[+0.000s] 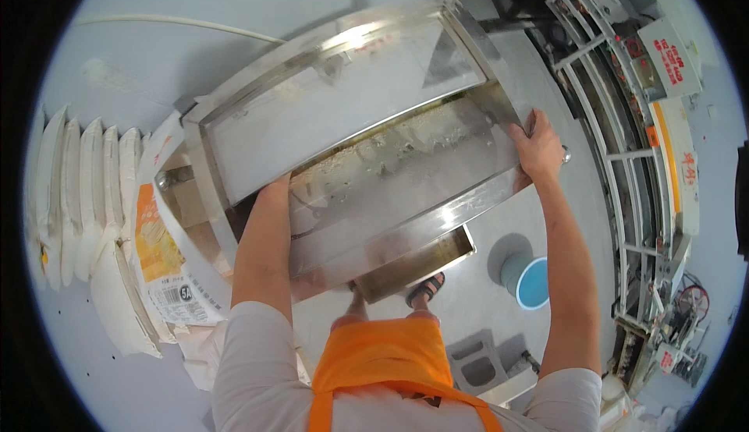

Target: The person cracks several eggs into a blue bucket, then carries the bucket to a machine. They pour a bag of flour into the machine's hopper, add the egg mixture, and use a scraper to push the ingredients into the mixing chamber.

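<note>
In front of me is a large stainless-steel frame (pixel 207 190) with a pale, smooth panel (pixel 328 104) in its far half. Across the near half lies a shiny metal panel (pixel 406 175), with whitish, crumbly residue and wet-looking spots along its far side. My right hand (pixel 538 147) is closed round the panel's right end, thumb toward the top. At the panel's left end, my left hand (pixel 275 187) reaches over the edge into a dark gap. Its fingers are hidden there, so their grip does not show.
Below the frame sits an open metal drawer-like tray (pixel 417 264), close to my feet. A light-blue bucket (pixel 527 280) stands on the floor at right. Stacked white sacks (pixel 86 175) and a printed sack (pixel 168 253) are at left. A metal rack (pixel 616 151) runs along the right.
</note>
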Demonstrator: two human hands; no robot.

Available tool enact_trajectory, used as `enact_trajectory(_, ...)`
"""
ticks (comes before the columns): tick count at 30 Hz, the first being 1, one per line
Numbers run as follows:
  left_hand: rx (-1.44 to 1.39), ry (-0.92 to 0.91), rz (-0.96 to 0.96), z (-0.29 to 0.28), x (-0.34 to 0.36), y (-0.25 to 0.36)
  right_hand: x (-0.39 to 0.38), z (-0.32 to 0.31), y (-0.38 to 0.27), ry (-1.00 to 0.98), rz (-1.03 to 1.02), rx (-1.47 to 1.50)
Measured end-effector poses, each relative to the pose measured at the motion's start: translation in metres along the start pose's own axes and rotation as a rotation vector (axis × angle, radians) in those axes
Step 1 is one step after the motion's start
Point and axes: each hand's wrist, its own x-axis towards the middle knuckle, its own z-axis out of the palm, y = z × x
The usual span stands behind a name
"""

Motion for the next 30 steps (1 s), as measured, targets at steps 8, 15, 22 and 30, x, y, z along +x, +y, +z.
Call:
enact_trajectory(8,-0.181,-0.098,0.274,0.039,0.028,0.136,-0.005,0.001,-0.003,0.023,0.005,0.033)
enact_trajectory(15,-0.664,-0.572,0.568,0.077,-0.018,0.283,-0.001,0.000,-0.007,0.015,-0.015,0.067)
enact_trajectory(22,-0.179,-0.600,1.076,-0.021,-0.180,0.167,-0.002,0.001,0.009,0.042,-0.021,0.037)
enact_trajectory(30,-0.192,-0.318,0.345,-0.045,-0.139,0.092,0.001,-0.008,0.006,0.001,-0.006,0.078)
